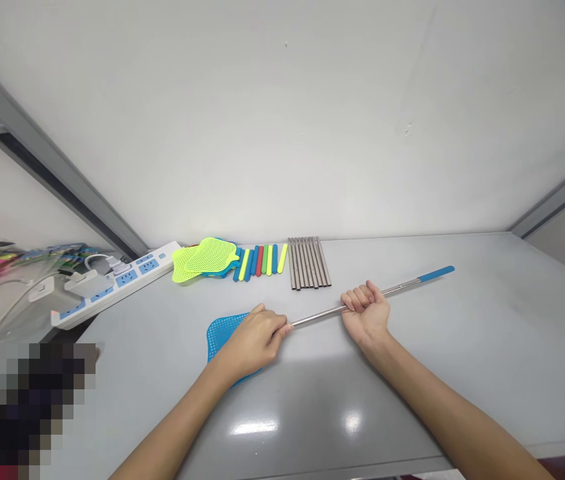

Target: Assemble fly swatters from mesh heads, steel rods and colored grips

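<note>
A fly swatter [318,315] with a thin metal telescopic rod lies slanted across the space above the table between my two hands. Its blue perforated head [222,333] is at the left, partly hidden under my left hand [262,337], which is closed round the place where head and rod meet. My right hand [366,313] has its fingers wrapped round the rod farther right, palm side up. Beyond it the rod runs on to a blue grip [436,274] at the right end.
Behind are yellow swatter heads [212,257] stacked over blue ones, a row of coloured grips [259,261] and several metal rods [308,263]. A white power strip [127,280] with plugged-in chargers lies along the left edge of the grey table [487,347]. A wall stands behind.
</note>
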`<action>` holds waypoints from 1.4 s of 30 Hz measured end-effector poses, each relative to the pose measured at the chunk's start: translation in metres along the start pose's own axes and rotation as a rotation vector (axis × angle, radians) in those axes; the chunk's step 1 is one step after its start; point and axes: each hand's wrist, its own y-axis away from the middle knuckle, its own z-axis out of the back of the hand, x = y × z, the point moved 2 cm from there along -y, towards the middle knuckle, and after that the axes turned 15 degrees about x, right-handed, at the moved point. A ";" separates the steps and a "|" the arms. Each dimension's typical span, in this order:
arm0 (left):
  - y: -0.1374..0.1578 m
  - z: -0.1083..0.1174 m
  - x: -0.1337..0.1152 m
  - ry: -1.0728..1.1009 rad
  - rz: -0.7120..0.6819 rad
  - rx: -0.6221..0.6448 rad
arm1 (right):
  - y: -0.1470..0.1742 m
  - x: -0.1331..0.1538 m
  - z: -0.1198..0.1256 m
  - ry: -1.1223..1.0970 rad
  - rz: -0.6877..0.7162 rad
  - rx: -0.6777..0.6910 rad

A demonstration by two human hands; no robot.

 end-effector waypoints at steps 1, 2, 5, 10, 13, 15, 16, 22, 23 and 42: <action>0.000 0.000 0.000 -0.007 0.000 -0.004 | 0.000 0.000 0.000 0.003 0.000 -0.002; 0.000 -0.001 0.000 -0.012 0.000 -0.006 | 0.000 0.000 0.000 0.005 -0.001 -0.005; -0.001 -0.002 0.001 -0.020 0.001 -0.006 | 0.000 -0.001 0.000 0.013 0.001 -0.008; -0.001 -0.005 0.001 -0.035 0.012 -0.018 | 0.001 -0.004 0.000 0.014 -0.002 0.002; -0.001 -0.006 0.000 -0.060 0.019 -0.019 | 0.002 -0.006 0.000 0.025 -0.001 0.013; -0.001 -0.007 0.000 -0.079 0.022 -0.019 | 0.002 -0.006 0.001 0.021 -0.003 0.013; -0.002 -0.007 -0.001 -0.090 0.025 -0.022 | 0.003 -0.007 0.001 0.017 -0.004 0.011; -0.002 -0.008 -0.004 -0.160 0.032 -0.044 | 0.003 -0.008 0.001 0.001 -0.015 -0.004; -0.002 -0.008 -0.004 -0.167 0.033 -0.047 | 0.003 -0.008 0.001 0.003 -0.018 -0.006; -0.004 -0.011 -0.006 -0.178 0.056 -0.037 | 0.006 -0.013 0.000 0.088 -0.005 -0.011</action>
